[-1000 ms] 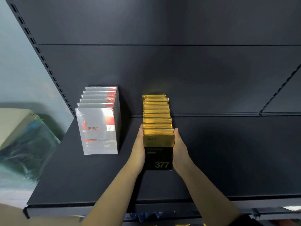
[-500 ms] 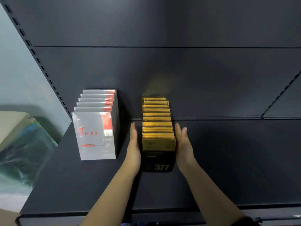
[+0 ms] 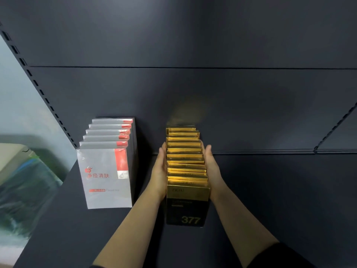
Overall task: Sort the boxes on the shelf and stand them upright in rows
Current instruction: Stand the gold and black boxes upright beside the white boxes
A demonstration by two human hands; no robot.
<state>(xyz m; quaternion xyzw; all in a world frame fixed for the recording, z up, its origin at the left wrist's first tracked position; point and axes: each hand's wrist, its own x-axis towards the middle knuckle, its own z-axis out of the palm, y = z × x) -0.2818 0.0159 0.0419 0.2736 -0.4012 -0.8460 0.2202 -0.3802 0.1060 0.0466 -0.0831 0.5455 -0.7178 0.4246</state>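
Dark grey metal fills most of your view: a shelf [image 3: 270,209] runs across the lower half of the frame, with a flat back panel [image 3: 193,93] rising behind it and a perforated upright [image 3: 38,88] slanting along the left edge. At the centre of the frame a row of gold-and-black boxes [image 3: 186,163] stands upright, one behind another, running from near the front of the shelf back to the panel. The front box [image 3: 187,206] faces you, with "377" printed low on its black part. Your left hand [image 3: 159,171] lies flat against the left side of this row and your right hand [image 3: 212,169] flat against the right side. Both hands have straight fingers pointing toward the back panel, palms turned inward and touching the box edges, so the row sits between them. To the left of centre, apart from your left hand, a second row of silver-and-red boxes [image 3: 108,171] stands upright in the same way, its front face showing red characters. At the far left edge, beyond the shelf, a pale wall [image 3: 15,103] shows above a blurred bundle in clear plastic [image 3: 23,190].
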